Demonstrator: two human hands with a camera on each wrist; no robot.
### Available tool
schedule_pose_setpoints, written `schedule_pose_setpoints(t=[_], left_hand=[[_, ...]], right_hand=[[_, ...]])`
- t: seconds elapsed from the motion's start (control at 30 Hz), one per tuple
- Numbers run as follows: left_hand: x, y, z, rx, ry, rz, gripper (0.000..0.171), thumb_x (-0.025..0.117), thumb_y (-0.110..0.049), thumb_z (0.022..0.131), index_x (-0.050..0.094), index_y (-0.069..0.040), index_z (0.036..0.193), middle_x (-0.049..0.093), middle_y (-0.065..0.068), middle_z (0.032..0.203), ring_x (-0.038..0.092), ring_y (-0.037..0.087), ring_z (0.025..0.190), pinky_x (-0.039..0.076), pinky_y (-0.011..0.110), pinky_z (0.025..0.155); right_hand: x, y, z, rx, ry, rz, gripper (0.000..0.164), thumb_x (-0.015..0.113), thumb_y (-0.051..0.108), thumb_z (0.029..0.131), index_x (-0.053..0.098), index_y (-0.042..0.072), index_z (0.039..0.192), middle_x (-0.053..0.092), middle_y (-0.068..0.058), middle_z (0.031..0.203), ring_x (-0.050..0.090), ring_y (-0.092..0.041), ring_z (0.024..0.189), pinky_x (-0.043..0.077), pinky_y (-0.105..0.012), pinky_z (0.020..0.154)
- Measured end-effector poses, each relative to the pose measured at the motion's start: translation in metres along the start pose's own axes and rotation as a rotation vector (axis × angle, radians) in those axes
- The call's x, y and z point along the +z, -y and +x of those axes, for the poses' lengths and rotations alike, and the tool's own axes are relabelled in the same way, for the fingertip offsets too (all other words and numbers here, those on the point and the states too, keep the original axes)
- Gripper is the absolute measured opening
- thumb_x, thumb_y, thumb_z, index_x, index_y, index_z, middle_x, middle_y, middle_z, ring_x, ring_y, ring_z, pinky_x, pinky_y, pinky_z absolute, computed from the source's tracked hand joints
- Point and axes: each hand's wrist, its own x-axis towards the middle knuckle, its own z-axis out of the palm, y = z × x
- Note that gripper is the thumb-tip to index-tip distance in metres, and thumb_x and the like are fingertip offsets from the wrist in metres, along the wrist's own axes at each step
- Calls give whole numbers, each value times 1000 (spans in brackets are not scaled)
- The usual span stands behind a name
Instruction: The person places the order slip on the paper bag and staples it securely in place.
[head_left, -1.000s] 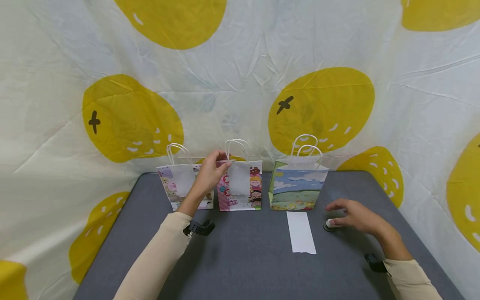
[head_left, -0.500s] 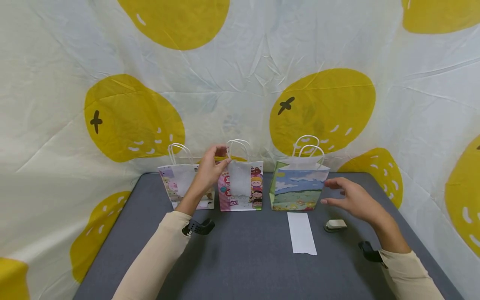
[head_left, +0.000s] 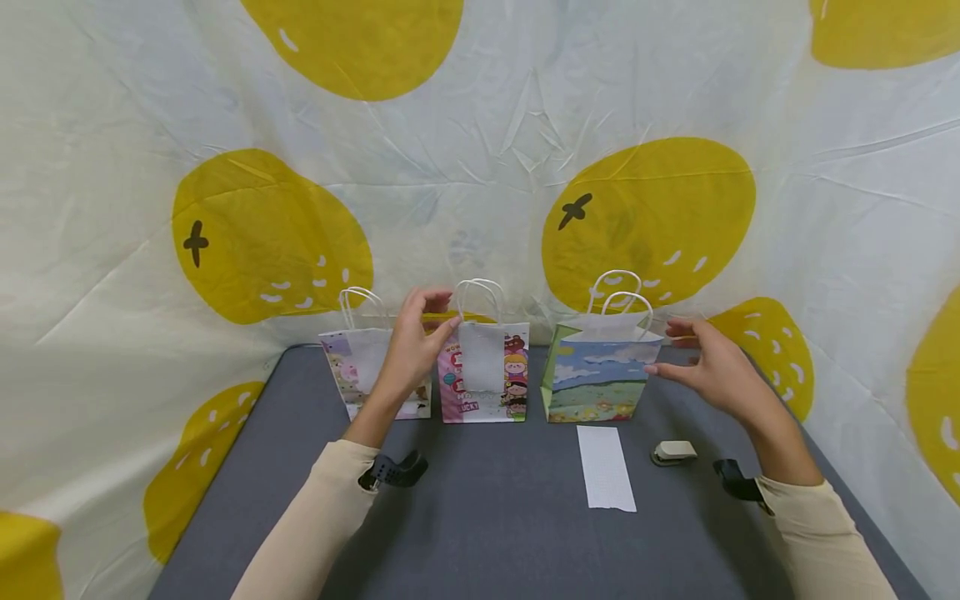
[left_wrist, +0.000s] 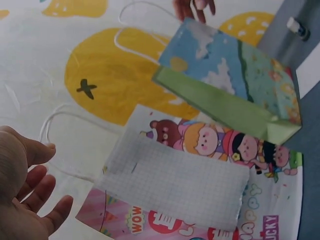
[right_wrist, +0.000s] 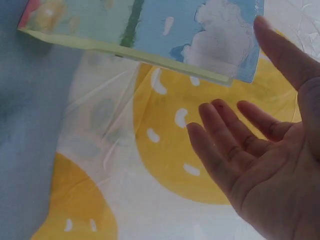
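My left hand (head_left: 411, 342) is at the upper left edge of a pink cartoon paper bag (head_left: 516, 385), thumb beside its white twisted handle (left_wrist: 65, 110), fingers loosely bent and holding nothing. A squared paper sheet (left_wrist: 180, 180) lies on that bag's front, with a small dark staple-like line near its top. My right hand (head_left: 723, 367) is beside the right edge of a landscape-printed paper bag (head_left: 596, 379), fingers spread, thumb close to its front. Whether the thumb touches it I cannot tell. The bag stands upright with green side panels.
A third paper bag (head_left: 341, 367), also with a white sheet on its front, stands at the left, partly behind my left arm. A white paper strip (head_left: 606, 468) and a small stapler (head_left: 673, 452) lie on the grey table (head_left: 495, 508). A lemon-patterned cloth (head_left: 450, 208) hangs behind.
My right hand has left the stapler on the table and moved up to the landscape bag's right edge. The left hand has stayed by the pink bag, its fingers lifting slightly.
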Motion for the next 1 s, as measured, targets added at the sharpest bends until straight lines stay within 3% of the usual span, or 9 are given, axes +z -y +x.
schedule_pose_setpoints(t=[0.27, 0.63, 0.8, 1.0], left_hand=[[4, -3, -19, -8, 3, -26, 35, 73, -1, 92, 61, 2, 125, 61, 15, 113, 63, 25, 97, 56, 41, 83], [24, 6, -46, 7, 78, -50, 35, 75, -8, 92, 62, 2, 122, 66, 17, 108, 62, 23, 95, 54, 45, 84], [36, 11, -57, -39, 138, -66, 33, 76, -11, 92, 63, -3, 122, 66, 17, 108, 63, 21, 96, 55, 41, 83], [52, 17, -66, -72, 209, -80, 37, 76, -13, 92, 62, -1, 124, 65, 17, 112, 62, 27, 103, 55, 44, 86]], right_hand=[[0, 3, 14, -63, -7, 31, 96, 80, 40, 87, 27, 0, 156, 38, -28, 152, 43, -50, 134, 40, -67, 101], [3, 5, 30, -138, 1, 105, 95, 85, 29, 84, 31, 6, 157, 35, -25, 153, 36, -47, 139, 33, -69, 108], [5, 4, 36, -151, 14, 130, 89, 85, 25, 85, 34, 6, 156, 38, -22, 153, 35, -44, 141, 31, -68, 110], [10, 2, 44, -210, 7, 168, 73, 85, 17, 84, 49, 10, 147, 53, -16, 136, 45, -37, 131, 33, -71, 107]])
